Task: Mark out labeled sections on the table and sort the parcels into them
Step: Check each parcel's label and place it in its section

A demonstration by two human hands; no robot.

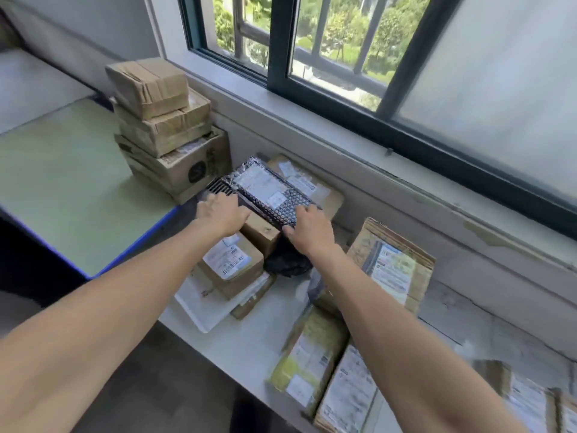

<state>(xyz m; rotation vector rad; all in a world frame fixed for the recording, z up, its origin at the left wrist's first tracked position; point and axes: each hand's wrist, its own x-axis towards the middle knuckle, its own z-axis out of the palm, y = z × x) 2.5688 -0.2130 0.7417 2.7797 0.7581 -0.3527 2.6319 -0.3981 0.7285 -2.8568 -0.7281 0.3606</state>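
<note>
Well left of the left hand lies a green table (62,182). Just beyond that hand's fingertips stands a stack of cardboard boxes (162,120). The left hand (223,214) lies with fingers spread and fairly straight, pressing on the ribbed left end of the dark patterned parcel (265,189). That parcel spans the gap between the hands, its long axis running from one hand to the other and slanting away to the left. It sits over a brown box (259,234), though blur hides whether it rests there or is just lifted. The right hand (307,229) takes the other end, fingers on top and thumb at the near edge, pinching that corner. Neither hand is nearer, so the parcel will likely move as a two-handed carry. Right of the right hand a padded parcel (393,264) leans against the wall. No marked sections show.
</note>
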